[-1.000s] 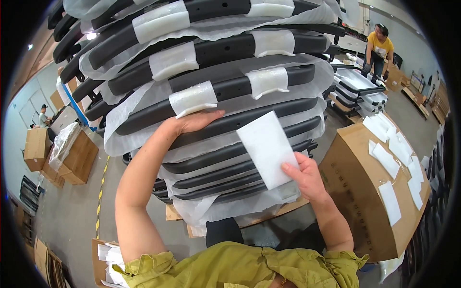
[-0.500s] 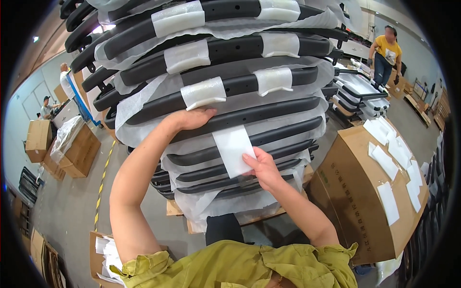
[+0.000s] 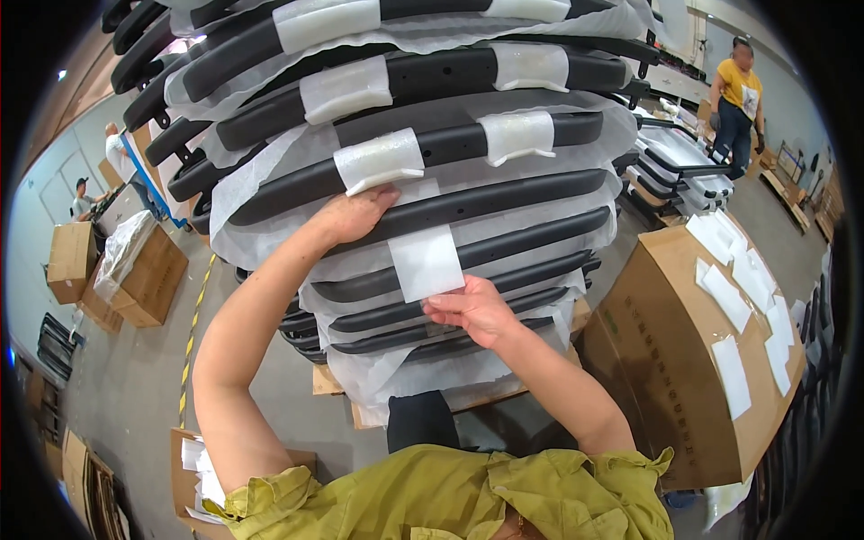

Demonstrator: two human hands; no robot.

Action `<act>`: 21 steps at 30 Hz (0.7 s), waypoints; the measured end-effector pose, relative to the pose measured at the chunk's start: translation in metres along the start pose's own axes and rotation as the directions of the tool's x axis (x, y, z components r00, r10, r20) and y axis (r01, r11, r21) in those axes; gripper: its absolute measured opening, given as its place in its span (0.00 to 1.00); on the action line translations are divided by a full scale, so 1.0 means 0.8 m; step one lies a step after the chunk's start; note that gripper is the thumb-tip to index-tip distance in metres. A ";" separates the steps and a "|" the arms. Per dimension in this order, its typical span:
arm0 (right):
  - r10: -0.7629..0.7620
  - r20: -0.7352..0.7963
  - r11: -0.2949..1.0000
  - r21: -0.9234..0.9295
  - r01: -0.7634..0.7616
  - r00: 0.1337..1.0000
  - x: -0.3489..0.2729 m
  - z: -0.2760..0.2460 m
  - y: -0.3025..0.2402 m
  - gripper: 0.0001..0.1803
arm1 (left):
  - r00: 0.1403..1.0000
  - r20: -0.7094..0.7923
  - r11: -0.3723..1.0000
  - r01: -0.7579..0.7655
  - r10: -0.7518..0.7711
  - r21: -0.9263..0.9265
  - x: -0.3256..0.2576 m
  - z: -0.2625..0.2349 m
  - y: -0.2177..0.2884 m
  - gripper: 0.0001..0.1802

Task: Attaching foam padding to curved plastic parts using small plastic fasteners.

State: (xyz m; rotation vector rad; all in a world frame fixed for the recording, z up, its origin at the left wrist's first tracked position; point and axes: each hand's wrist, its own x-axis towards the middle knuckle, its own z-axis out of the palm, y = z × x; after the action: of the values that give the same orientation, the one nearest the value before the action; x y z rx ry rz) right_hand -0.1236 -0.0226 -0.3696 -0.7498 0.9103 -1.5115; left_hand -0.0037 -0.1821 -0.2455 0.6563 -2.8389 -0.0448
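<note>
In front of me rises a stack of curved black frames (image 3: 531, 190) with thin white wrapping sheets between them. My left hand (image 3: 358, 216) grips one black frame at its upper edge, below a foam-wrapped spot; its fingertips are partly hidden. A flat white foam sheet (image 3: 427, 261) passes behind that frame. Its short upper end shows above the bar near my left fingertips, and the longer part hangs below. My right hand (image 3: 472, 312) pinches the sheet's lower edge. White foam wraps (image 3: 378, 160) sit around the frames above.
On the right stands a large cardboard box (image 3: 670, 360) with loose white foam sheets (image 3: 723, 295) on top. An open box (image 3: 184, 486) of white pieces is at lower left. More boxes (image 3: 148, 279) stand left. A person in yellow (image 3: 740, 94) stands at the far right.
The foam sheet has slid upward behind the frame, so its top end now shows above the bar. My right hand has moved from its side edge to its bottom edge.
</note>
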 end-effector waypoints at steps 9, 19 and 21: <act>0.068 -0.009 0.987 -0.146 -0.069 0.998 -0.002 0.006 -0.006 0.12 | 0.977 -0.191 0.989 0.111 -0.091 0.098 -0.019 0.011 0.011 0.16; -0.054 0.000 0.978 -0.201 0.053 0.999 0.008 0.013 -0.024 0.13 | 0.683 -0.633 0.898 -0.080 0.365 0.433 -0.051 0.016 0.039 0.05; -0.088 -0.009 0.976 -0.198 0.085 0.996 0.017 0.019 -0.032 0.12 | 0.649 -0.616 0.866 -0.143 0.448 0.479 -0.055 0.007 0.039 0.06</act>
State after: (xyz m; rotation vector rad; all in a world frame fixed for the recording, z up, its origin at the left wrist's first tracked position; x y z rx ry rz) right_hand -0.1253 -0.0374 -0.3402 -0.9314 1.0640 -1.5198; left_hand 0.0199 -0.1354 -0.2578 0.1625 -2.1305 0.7058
